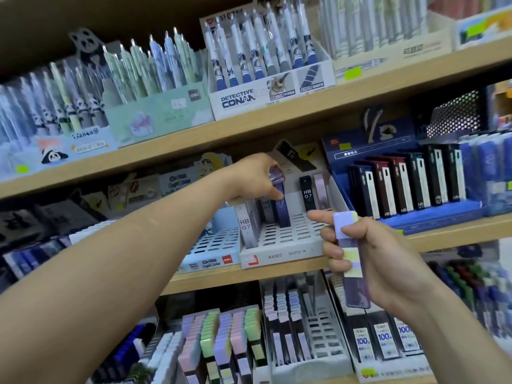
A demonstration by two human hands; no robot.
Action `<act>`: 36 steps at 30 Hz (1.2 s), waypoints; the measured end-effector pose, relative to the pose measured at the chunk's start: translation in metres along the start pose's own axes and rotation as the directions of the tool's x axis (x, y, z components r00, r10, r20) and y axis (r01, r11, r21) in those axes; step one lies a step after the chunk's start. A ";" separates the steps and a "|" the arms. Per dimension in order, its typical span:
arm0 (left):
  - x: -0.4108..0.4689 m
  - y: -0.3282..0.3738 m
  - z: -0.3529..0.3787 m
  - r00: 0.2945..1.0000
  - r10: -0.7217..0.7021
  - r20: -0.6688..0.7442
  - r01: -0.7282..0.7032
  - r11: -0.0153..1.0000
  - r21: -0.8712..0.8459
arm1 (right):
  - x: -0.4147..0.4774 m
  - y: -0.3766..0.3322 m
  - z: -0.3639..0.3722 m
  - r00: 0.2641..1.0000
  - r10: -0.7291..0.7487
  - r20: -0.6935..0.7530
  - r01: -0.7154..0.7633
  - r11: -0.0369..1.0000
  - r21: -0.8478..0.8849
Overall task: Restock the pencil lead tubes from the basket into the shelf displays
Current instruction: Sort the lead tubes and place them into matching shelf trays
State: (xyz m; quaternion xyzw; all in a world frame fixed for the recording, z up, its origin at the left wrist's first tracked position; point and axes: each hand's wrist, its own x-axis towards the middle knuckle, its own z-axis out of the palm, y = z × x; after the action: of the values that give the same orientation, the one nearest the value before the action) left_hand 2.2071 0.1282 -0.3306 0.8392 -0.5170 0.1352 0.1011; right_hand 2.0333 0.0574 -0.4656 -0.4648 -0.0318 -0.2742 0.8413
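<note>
Two-handed, pinched a purple tube (281,202) in the white display (279,256) with left hand (256,176), clutched a pastel tube (351,263) in right hand (388,261)

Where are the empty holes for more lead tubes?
The white tray's front rows are bare, between the grey HB 0.7 tubes on its left and its right wall, in front of the black tube. The light-blue tray beside it shows empty slots too. Crowded: the dark-blue display on the right and the pastel tubes on the shelf below.
</note>
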 end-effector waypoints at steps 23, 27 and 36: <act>-0.129 0.047 0.047 0.931 -0.170 -0.323 -0.227 0.425 -0.876 | -0.007 0.034 0.040 0.939 0.127 0.321 -0.019 0.948 -0.318; -0.138 0.035 0.058 0.898 -0.223 -0.379 -0.238 0.477 -0.846 | -0.009 0.037 0.045 0.945 0.133 0.299 -0.003 0.918 -0.398; -0.162 -0.002 0.058 0.933 -0.258 -0.251 -0.120 0.434 -0.893 | -0.015 0.044 0.052 0.940 0.177 0.292 -0.007 0.864 -0.503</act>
State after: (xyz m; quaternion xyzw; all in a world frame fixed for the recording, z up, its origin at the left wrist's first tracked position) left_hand 2.1464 0.2467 -0.4392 0.6385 -0.4467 -0.0169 0.6265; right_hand 2.0529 0.1236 -0.4747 -0.7047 -0.0778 -0.1507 0.6889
